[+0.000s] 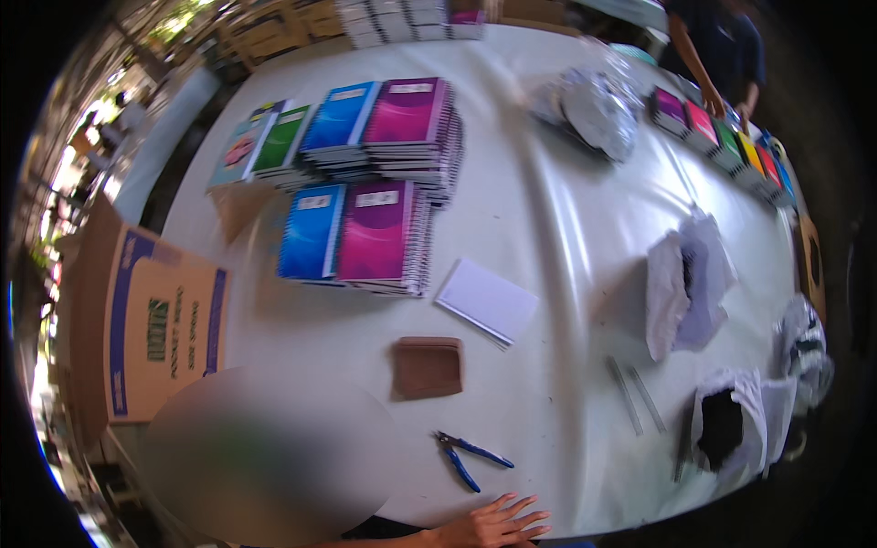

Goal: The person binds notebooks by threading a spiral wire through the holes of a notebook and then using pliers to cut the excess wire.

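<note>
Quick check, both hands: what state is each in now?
Left hand: open, spread at the near edge of the table, holding nothing visible.
Right hand: not in view, so it cannot be told.

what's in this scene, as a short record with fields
hand: bare hand, seemingly the left, fingers spread, nothing seen held
tool: blue-handled metal pliers, handles apart, just beyond the hand
centre: brown rectangular flat case, white rectangular notebook
far left: stacks of blue and magenta spiral notebooks
left edge: brown cardboard box, blue bands
far right: co-worker's hands, row of multicoloured notebooks
</note>
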Demonstrator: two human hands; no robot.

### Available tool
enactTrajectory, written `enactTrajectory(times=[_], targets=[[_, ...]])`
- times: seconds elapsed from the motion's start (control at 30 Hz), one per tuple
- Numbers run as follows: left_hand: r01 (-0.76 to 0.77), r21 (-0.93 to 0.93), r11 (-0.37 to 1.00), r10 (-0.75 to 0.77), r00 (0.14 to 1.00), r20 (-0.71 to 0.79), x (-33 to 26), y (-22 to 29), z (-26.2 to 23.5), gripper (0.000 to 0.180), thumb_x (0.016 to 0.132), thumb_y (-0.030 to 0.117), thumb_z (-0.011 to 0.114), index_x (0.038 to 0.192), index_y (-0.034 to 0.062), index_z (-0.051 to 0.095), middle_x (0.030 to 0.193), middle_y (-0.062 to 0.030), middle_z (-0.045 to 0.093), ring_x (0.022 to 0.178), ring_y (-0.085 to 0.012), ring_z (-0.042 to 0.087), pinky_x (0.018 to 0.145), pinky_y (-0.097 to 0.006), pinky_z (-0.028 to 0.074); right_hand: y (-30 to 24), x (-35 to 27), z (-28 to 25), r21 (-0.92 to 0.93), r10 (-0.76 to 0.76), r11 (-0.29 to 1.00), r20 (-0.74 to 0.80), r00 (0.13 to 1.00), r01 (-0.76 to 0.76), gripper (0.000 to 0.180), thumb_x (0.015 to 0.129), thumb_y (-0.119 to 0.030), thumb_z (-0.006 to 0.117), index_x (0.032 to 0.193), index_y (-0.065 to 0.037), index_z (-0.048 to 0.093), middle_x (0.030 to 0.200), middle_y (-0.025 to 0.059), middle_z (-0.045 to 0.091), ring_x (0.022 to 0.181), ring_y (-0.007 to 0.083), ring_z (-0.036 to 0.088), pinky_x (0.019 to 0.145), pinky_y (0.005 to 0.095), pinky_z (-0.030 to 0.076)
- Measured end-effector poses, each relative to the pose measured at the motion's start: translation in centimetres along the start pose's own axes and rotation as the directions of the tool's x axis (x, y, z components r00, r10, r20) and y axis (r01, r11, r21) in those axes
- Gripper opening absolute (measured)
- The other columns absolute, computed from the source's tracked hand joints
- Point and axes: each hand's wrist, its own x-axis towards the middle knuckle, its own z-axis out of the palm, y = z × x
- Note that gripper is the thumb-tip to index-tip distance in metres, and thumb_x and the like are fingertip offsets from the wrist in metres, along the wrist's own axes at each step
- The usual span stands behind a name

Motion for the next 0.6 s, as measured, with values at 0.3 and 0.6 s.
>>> enactTrajectory(times=[0.3, 0.6], targets=[[-0.118, 0.222, 0.968, 0.131, 0.990, -0.044, -3.8, -0.4, 1.9, 0.046, 0.092, 0.028, 0.050, 0.136, 0.0154, 0.050, 0.141, -0.0102, 0.049, 0.133, -0.0349, 0.043, 0.110, -0.054, 0.032, -2.6, 3.8, 2.1, -0.165, -0.299, 0.925, 0.236, 0.925, 0.341, 0.031, 0.084, -0.015, 0.058, 0.112, -0.003, 0.062, 0.106, 0.0229, 0.065, 0.098, 0.0401, 0.062, 0.083, 0.0467, 0.050], [-0.010, 0.430, 0.903, 0.126, 0.962, -0.243, -12.6, 0.1, 1.6, 0.074, 0.079, 0.006, 0.053, 0.149, 0.0135, 0.031, 0.153, -0.0092, 0.033, 0.143, -0.0344, 0.026, 0.116, -0.052, 0.019, -3.0, 2.9, 7.7, -0.258, -0.480, 0.729, 0.467, 0.743, 0.634, 0.031, 0.083, -0.013, 0.058, 0.113, -0.003, 0.062, 0.107, 0.0230, 0.064, 0.099, 0.0402, 0.061, 0.084, 0.0468, 0.050]])
